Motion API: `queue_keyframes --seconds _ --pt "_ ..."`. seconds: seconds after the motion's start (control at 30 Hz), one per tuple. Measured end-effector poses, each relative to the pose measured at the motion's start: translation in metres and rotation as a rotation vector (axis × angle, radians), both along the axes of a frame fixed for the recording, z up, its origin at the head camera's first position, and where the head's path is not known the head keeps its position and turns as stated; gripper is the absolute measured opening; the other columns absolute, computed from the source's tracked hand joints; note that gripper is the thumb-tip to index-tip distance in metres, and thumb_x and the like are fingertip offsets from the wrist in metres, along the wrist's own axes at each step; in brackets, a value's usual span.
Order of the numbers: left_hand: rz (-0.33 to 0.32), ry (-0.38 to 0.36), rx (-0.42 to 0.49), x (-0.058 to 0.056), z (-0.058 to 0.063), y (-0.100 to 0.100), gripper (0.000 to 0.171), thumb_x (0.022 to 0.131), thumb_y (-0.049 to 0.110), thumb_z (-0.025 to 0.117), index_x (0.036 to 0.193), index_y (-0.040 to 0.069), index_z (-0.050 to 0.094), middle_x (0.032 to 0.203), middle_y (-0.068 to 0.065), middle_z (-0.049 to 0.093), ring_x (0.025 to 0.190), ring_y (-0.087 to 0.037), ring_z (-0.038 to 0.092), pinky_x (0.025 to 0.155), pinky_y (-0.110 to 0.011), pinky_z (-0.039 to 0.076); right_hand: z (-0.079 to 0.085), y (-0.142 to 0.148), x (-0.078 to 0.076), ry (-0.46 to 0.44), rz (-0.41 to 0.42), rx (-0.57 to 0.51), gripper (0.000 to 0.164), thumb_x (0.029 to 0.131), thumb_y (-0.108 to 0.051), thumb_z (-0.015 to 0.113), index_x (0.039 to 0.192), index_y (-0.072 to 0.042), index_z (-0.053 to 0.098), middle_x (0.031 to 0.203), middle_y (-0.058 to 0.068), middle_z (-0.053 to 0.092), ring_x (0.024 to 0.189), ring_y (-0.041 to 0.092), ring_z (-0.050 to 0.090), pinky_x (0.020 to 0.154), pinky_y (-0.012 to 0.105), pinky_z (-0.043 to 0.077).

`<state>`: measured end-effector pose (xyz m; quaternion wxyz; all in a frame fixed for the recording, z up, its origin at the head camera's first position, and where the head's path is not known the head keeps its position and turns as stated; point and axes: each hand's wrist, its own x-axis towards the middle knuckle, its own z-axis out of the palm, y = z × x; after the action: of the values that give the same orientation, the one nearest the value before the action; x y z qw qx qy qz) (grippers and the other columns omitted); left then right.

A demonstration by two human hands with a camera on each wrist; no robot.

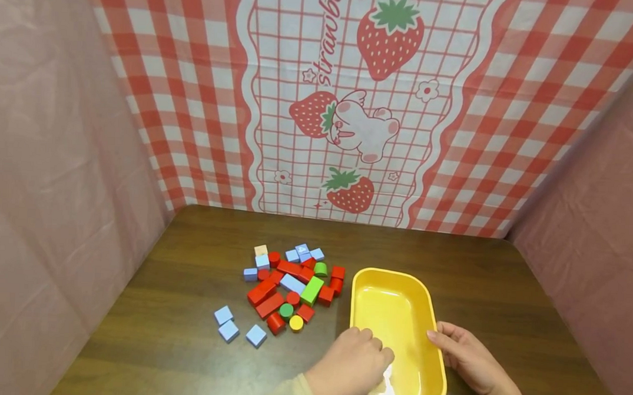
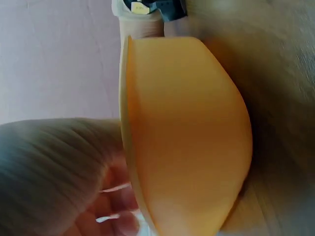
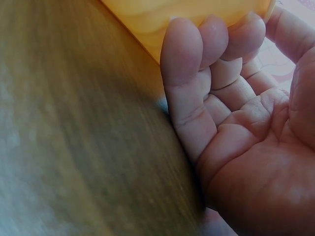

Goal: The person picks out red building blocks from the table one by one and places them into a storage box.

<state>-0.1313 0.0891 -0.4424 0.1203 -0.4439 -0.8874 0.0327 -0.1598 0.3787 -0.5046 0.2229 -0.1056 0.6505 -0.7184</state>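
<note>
A yellow plastic bin (image 1: 397, 295) stands on the brown table at the right, with no blocks in the part of it that shows. My right hand (image 1: 465, 357) holds its right side, thumb over the rim; in the right wrist view the curled fingertips (image 3: 182, 49) press the outer wall. My left hand (image 1: 352, 361) reaches over the left rim with its fingers bent down inside. From the left wrist view, the wall (image 2: 192, 132) hides part of that hand. Whether those fingers hold anything is hidden.
Left of the bin lies a loose pile of wooden blocks, among them a red block (image 1: 269, 305), a light green block (image 1: 312, 290) and a yellow cylinder (image 1: 296, 323). Several blue blocks (image 1: 256, 336) lie nearer. A checked strawberry cloth (image 1: 346, 122) hangs behind the table.
</note>
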Motion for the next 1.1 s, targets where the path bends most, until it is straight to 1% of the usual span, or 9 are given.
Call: queue_keyframes --seconds 0.1,0.17,0.23,0.33,0.43,0.63,0.83,0.93,1.1 --pt "0.034 0.009 0.056 -0.011 0.005 -0.008 0.018 0.085 0.044 0.073 0.096 0.031 0.069 0.085 0.013 0.062 0.074 -0.008 0.049 0.06 -0.022 0.04 -0.002 0.002 0.0 0.009 -0.002 0.002 0.023 0.106 -0.006 0.037 0.1 0.001 0.059 0.093 0.008 0.07 0.085 0.025 0.066 0.075 0.037 0.058" --pt "0.083 0.014 0.115 -0.026 0.007 -0.016 0.02 0.089 0.043 0.071 0.102 0.028 0.07 0.091 0.011 0.064 0.079 -0.01 0.05 0.063 -0.023 0.042 -0.002 0.001 -0.001 0.006 -0.014 0.001 0.023 0.106 -0.006 0.038 0.099 0.001 0.058 0.093 0.008 0.07 0.084 0.025 0.066 0.074 0.036 0.058" --pt "0.163 0.008 0.158 -0.043 0.007 -0.026 0.022 0.091 0.039 0.07 0.106 0.023 0.072 0.096 0.007 0.065 0.082 -0.013 0.05 0.066 -0.025 0.044 -0.001 0.002 -0.001 0.01 0.001 -0.012 0.023 0.106 -0.006 0.037 0.1 0.002 0.058 0.094 0.009 0.07 0.085 0.026 0.066 0.075 0.037 0.058" --pt "0.268 0.03 0.169 -0.067 -0.002 -0.039 0.022 0.091 0.036 0.07 0.105 0.018 0.073 0.1 0.003 0.065 0.084 -0.019 0.047 0.067 -0.029 0.043 0.0 0.004 0.0 0.005 0.019 -0.032 0.024 0.106 -0.005 0.037 0.101 0.002 0.059 0.095 0.01 0.069 0.086 0.026 0.065 0.076 0.037 0.057" --pt "0.326 0.07 0.118 -0.08 -0.015 -0.045 0.021 0.092 0.029 0.068 0.106 0.016 0.074 0.108 0.001 0.065 0.087 -0.023 0.046 0.066 -0.032 0.04 0.0 0.004 0.002 0.004 0.029 -0.029 0.024 0.106 -0.005 0.035 0.101 0.002 0.058 0.096 0.01 0.069 0.087 0.026 0.065 0.077 0.037 0.057" --pt "0.35 0.095 -0.013 -0.081 -0.03 -0.048 0.026 0.095 0.023 0.062 0.117 0.015 0.074 0.122 0.0 0.063 0.094 -0.028 0.045 0.073 -0.037 0.038 0.001 0.0 0.001 -0.023 -0.039 0.009 0.02 0.106 -0.005 0.039 0.1 0.006 0.054 0.093 0.012 0.069 0.085 0.028 0.065 0.075 0.037 0.058" --pt "0.364 0.105 -0.015 -0.076 -0.033 -0.049 0.022 0.093 0.023 0.064 0.111 0.014 0.075 0.105 0.0 0.065 0.086 -0.026 0.044 0.071 -0.036 0.038 0.0 0.001 0.001 -0.015 -0.031 -0.019 0.021 0.105 -0.004 0.039 0.101 0.007 0.055 0.093 0.012 0.069 0.085 0.028 0.066 0.075 0.037 0.058" --pt "0.376 0.09 -0.007 -0.073 -0.034 -0.05 0.024 0.093 0.021 0.065 0.114 0.013 0.073 0.099 0.0 0.067 0.084 -0.025 0.045 0.071 -0.036 0.039 0.0 0.001 0.001 -0.002 -0.01 -0.03 0.021 0.105 -0.004 0.038 0.101 0.006 0.056 0.094 0.012 0.069 0.086 0.028 0.065 0.076 0.037 0.058" --pt "0.358 0.083 0.019 -0.069 -0.033 -0.053 0.024 0.09 0.02 0.07 0.113 0.015 0.072 0.088 0.0 0.069 0.082 -0.024 0.047 0.068 -0.034 0.041 0.002 0.0 0.002 -0.005 -0.001 -0.039 0.022 0.106 -0.005 0.038 0.101 0.004 0.057 0.094 0.011 0.069 0.086 0.027 0.065 0.076 0.037 0.058"
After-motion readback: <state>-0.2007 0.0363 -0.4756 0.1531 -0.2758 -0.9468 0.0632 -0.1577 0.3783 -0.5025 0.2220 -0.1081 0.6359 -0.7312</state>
